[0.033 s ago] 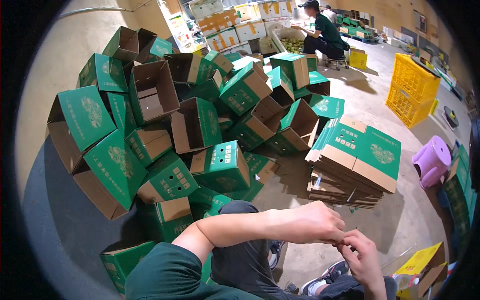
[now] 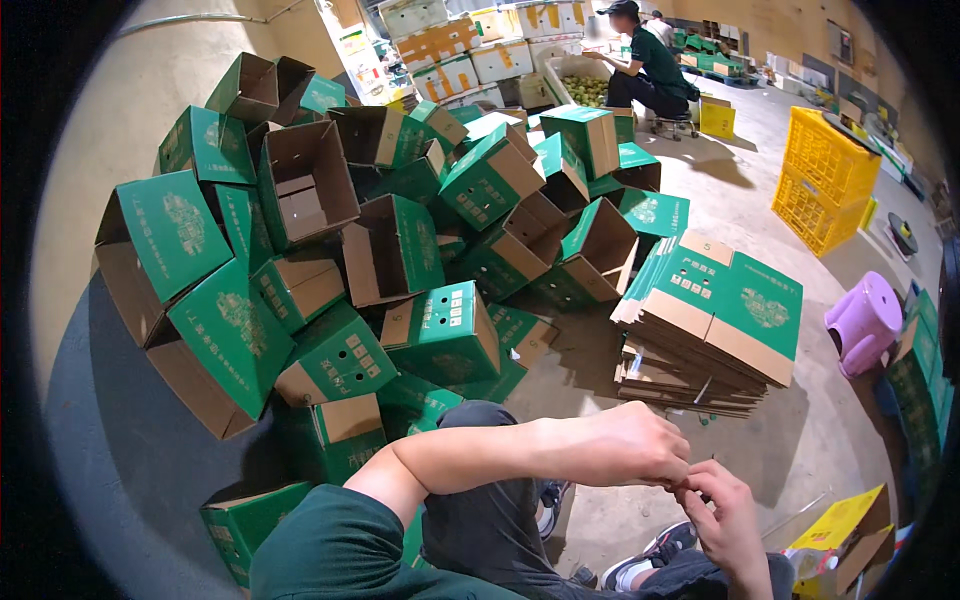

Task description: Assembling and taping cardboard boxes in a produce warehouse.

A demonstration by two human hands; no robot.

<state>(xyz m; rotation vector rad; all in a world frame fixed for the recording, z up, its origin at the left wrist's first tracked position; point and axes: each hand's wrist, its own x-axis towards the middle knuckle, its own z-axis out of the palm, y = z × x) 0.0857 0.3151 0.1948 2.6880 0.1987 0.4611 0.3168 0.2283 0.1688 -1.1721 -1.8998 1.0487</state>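
Note:
My left hand (image 2: 635,446) reaches across in front of me, its fingers curled closed. Its fingertips meet those of my right hand (image 2: 722,512), whose thumb and forefinger are pinched together. Anything between the fingers is hidden or too small to make out. Both hands are above my knees and shoes. Just beyond them lies a stack of flattened green and brown cartons (image 2: 728,300). To the left rises a large heap of folded-up cartons, among them an open carton (image 2: 305,185) and a green carton (image 2: 443,330) near my knee.
A yellow plastic crate stack (image 2: 822,180) and a purple stool (image 2: 864,322) stand at the right. Near my right knee is an open yellow carton (image 2: 845,530). Farther back, a person (image 2: 650,65) sits by a tub of round produce (image 2: 583,88), beside stacked white foam boxes (image 2: 500,62).

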